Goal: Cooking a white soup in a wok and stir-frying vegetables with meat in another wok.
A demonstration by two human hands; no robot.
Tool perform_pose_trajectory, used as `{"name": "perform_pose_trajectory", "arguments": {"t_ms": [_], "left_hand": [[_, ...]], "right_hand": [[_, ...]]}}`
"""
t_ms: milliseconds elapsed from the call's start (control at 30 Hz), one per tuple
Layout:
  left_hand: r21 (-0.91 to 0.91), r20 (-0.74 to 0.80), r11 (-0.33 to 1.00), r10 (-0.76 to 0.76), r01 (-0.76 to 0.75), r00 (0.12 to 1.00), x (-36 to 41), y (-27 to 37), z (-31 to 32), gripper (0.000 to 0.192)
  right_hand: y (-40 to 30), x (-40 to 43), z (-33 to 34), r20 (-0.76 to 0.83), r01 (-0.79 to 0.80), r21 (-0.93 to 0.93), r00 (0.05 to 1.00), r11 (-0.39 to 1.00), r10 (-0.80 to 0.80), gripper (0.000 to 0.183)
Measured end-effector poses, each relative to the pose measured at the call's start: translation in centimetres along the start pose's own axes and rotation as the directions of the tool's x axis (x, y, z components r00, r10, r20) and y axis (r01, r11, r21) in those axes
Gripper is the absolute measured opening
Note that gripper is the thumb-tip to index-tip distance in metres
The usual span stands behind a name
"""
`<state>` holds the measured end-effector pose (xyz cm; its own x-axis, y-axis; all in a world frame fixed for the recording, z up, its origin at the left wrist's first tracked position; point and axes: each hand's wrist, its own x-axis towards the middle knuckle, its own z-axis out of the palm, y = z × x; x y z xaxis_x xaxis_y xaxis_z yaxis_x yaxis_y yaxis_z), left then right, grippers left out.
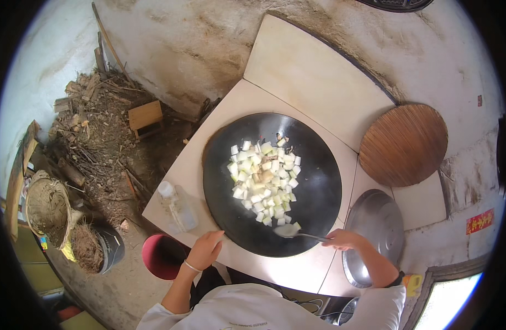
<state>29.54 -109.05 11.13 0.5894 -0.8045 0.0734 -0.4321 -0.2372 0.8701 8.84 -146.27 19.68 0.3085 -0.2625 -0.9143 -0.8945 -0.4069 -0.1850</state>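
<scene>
My right hand [341,240] grips the handle of a large metal spoon [308,236]. The spoon's bowl hangs over the near right side of a big black wok [319,198] set into a tiled stove top [232,99]. Pale green-white vegetable cubes [273,181] lie heaped in the wok, with some browned pieces among them and light steam above. One cube touches or lies close to the spoon's bowl. Just off the wok's near left rim is my left hand [206,248], with nothing visible in it and the thumb apart from the fingers.
A clear plastic bottle [176,208] stands on the left corner, above a red bucket [164,255]. To the right are a round wooden lid [403,144] and a metal lid [374,239]. Firewood [88,88] and a small wooden stool [145,115] occupy the floor at far left.
</scene>
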Motion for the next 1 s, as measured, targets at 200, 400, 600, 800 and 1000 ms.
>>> {"name": "perform_pose_trajectory", "arguments": {"t_ms": [200,400,600,800,1000], "left_hand": [[0.056,0.033,0.997,-0.046,0.044,0.998,-0.6,0.9,0.0,0.028],[0.071,0.001,0.993,-0.099,0.099,0.995,-1.9,0.9,-0.7,0.028],[0.082,0.012,0.996,-0.02,0.019,1.0,-1.3,-0.5,0.2,0.028],[0.114,-0.007,0.994,-0.002,0.003,1.0,-1.7,-0.3,0.8,0.028],[0.138,0.011,0.989,-0.045,0.043,0.999,-3.3,0.0,1.2,0.028]], "right_hand": [[-4.8,19.1,7.7,-0.61,0.426,-0.281,0.612,0.86,-0.503,0.032],[-7.4,14.8,3.2,-0.321,0.337,0.839,0.941,0.427,-0.112,0.027],[2.2,2.2,3.4,-0.349,0.358,-0.022,0.872,0.933,-0.343,0.033],[-1.1,6.9,4.8,-0.482,-0.092,-0.462,0.861,0.882,-0.163,0.037],[-7.8,16.0,1.8,-0.642,-0.185,-0.56,0.713,0.807,-0.282,0.041]]}}
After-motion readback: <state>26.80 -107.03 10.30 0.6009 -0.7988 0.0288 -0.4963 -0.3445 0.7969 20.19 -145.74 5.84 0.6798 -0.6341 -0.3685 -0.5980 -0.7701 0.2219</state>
